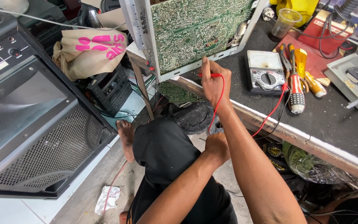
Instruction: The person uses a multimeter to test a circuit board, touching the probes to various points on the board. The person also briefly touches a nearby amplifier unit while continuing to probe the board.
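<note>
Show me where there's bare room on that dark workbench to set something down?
Bare dark workbench top lies right of the striped-handled screwdrivers, below the grey tray. Around the grey dial multimeter, the green circuit board and the right hand, it's crowded.

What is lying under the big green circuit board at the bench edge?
A smaller green circuit board and tangled wires show below the big green circuit board; the right hand with its red probe covers the rest.

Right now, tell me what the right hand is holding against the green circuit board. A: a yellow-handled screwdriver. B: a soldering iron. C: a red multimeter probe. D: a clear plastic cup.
C: the right hand pinches a red multimeter probe at the lower edge of the green circuit board, and its red lead runs back to the analog multimeter on the workbench.
</note>
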